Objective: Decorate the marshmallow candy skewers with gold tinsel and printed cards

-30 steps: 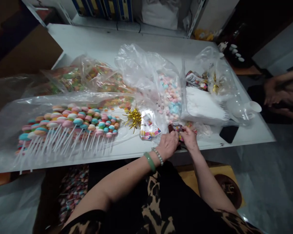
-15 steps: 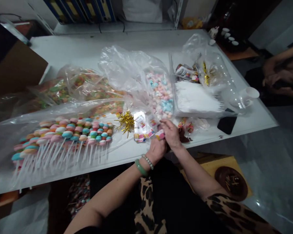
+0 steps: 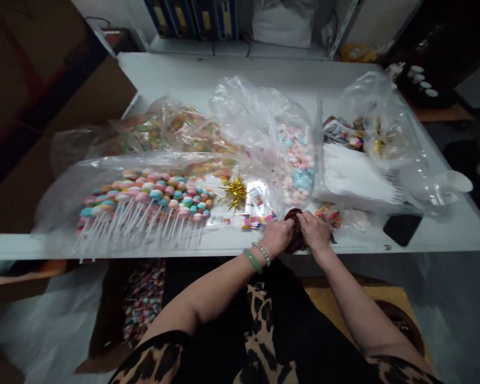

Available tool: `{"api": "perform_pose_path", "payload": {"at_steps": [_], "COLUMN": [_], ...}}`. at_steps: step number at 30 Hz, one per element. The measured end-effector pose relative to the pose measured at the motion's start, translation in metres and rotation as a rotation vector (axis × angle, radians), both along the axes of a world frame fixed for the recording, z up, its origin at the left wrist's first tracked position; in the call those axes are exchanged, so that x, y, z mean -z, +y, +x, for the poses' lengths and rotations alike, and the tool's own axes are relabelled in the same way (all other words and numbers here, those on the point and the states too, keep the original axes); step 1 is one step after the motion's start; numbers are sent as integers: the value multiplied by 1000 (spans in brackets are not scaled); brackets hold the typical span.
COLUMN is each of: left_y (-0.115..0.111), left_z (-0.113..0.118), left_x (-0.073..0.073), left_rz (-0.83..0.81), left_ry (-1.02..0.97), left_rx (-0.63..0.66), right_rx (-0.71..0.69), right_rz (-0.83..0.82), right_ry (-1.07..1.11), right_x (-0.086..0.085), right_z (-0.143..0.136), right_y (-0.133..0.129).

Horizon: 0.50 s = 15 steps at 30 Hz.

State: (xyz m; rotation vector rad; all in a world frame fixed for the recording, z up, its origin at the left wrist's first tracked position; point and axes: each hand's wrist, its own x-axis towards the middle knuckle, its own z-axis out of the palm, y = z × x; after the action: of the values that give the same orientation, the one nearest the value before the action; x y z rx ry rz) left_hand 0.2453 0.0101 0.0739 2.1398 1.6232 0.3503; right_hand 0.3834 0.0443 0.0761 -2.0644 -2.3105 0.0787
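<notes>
My left hand (image 3: 278, 236), with a green bangle and a beaded bracelet on the wrist, is closed on one side of a dark reddish-brown soft item (image 3: 295, 244). From the other side my right hand (image 3: 316, 232) pinches the same item near its top. It looks like a small pouch or cloth, but the fingers cover much of it. Left of my hands lie clear printed bags (image 3: 256, 219), with a gold tinsel tie bunch (image 3: 236, 193) beside them. Wrapped candies (image 3: 328, 215) lie close to my right hand.
Marshmallow lollipops (image 3: 144, 194) fill the table's left side. Behind are bags of colourful gummies (image 3: 196, 136) and pastel marshmallows (image 3: 298, 160). A tray of white sticks (image 3: 352, 173), a phone (image 3: 402, 229) and a white cup (image 3: 456, 182) stand right. A cardboard box (image 3: 104, 85) rises at left.
The small printed bag between my fingers has left my hands. Both hands now grip the dark brown item at the table's front edge. The view has swung left.
</notes>
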Motion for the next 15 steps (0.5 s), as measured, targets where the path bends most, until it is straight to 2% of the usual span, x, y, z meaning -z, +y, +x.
{"api": "perform_pose_path", "payload": {"at_steps": [4, 7, 8, 10, 12, 13, 15], "left_y": [-11, -32, -43, -67, -90, -100, -114], "left_z": [-11, -39, -52, -83, -111, -124, -142], "left_x": [-18, -33, -37, -39, -35, -31, -23], "left_rz": [58, 240, 311, 375, 360, 314, 173], "left_ry": [7, 13, 1, -67, -183, -264, -447], "left_rx": [176, 435, 467, 356, 87, -29, -274], "right_rx": [-6, -168, -225, -244, -164, -182, -372], "right_rz": [-54, -104, -107, -40, 109, 153, 106], "right_ry": [-50, -4, 7, -10, -25, 11, 128], "right_x": [-9, -22, -29, -46, -60, -65, -65], "right_z": [0, 14, 18, 14, -9, -27, -73], "right_y": [7, -1, -5, -14, -21, -25, -29]}}
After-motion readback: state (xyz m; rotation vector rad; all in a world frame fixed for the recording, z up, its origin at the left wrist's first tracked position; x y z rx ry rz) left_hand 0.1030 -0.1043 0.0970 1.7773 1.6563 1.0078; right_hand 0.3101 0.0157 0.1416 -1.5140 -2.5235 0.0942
